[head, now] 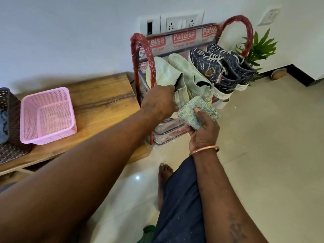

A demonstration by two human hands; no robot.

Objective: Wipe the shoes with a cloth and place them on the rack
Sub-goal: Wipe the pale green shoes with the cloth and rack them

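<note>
- The pale green shoe [164,74] lies toe-up at the left end of the rack [134,55] on its top tier, at eleven o'clock from the cloth; the left grip [158,100] is curled round its heel collar, so it looks part-way into being set down; whether its sole rests fully on the tier cannot be told.
- Its mate, the second pale green shoe [189,72], sits just beside it at three o'clock, free of any grip.
- Two navy sneakers [210,71] stand further along at three o'clock, side by side on the same tier; by my reading these three are already placed.
- The cloth [192,111], folded into a pad, is pinched between thumb and fingers of the right grip [204,132], just below the shoes and touching none.
- What seems left: let go of the held shoe; no other loose shoes show, so the task looks nearly done.
- At nine o'clock from the rack, the counter [105,100] carries a pink basket [52,137]; a dark basket [10,106] sits beyond it.
</note>
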